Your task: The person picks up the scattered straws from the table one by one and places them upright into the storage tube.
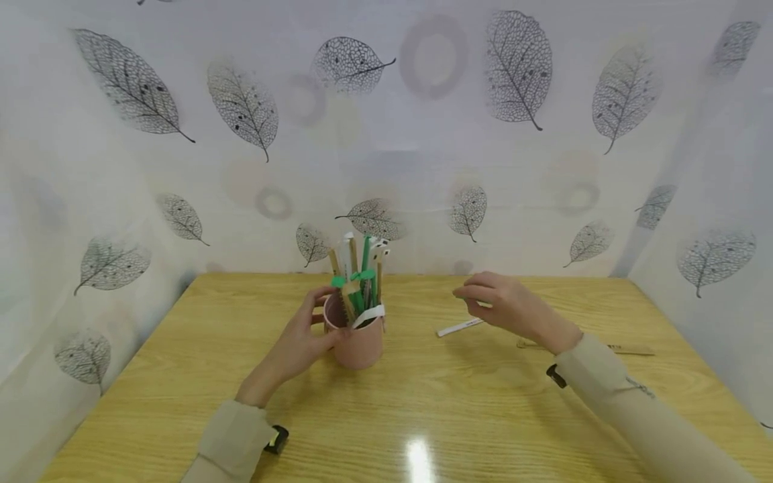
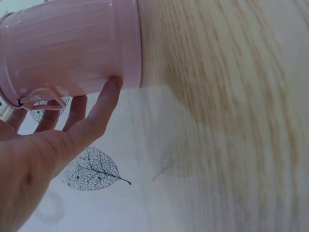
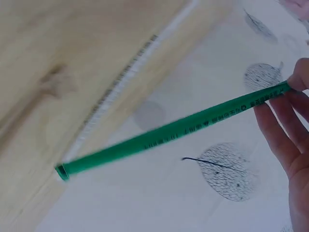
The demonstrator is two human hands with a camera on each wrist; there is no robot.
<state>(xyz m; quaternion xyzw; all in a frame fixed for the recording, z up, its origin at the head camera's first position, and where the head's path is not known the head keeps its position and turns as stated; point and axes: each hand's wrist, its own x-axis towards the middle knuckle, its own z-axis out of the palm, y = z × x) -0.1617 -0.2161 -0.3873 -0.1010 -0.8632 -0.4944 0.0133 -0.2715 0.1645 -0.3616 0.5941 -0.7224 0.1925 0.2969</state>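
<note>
A pink pail-like cup (image 1: 357,349) stands on the table, filled with several upright white, tan and green sticks or strips (image 1: 366,255). My left hand (image 1: 302,332) grips the cup by its side, thumb at the near rim and fingers behind. The left wrist view shows the cup's wall (image 2: 67,46) and a small loop handle (image 2: 44,99) beside the fingers. Off to the right, my right hand (image 1: 507,305) is raised above the table. It pinches one end of a long green strip (image 3: 174,128) with dark print, which the head view does not clearly show.
On the table (image 1: 471,416) under the right hand lies a white printed stick (image 1: 457,328). A tan stick (image 1: 631,349) lies further right, partly behind the right wrist. A leaf-patterned curtain (image 1: 417,147) surrounds the back and sides.
</note>
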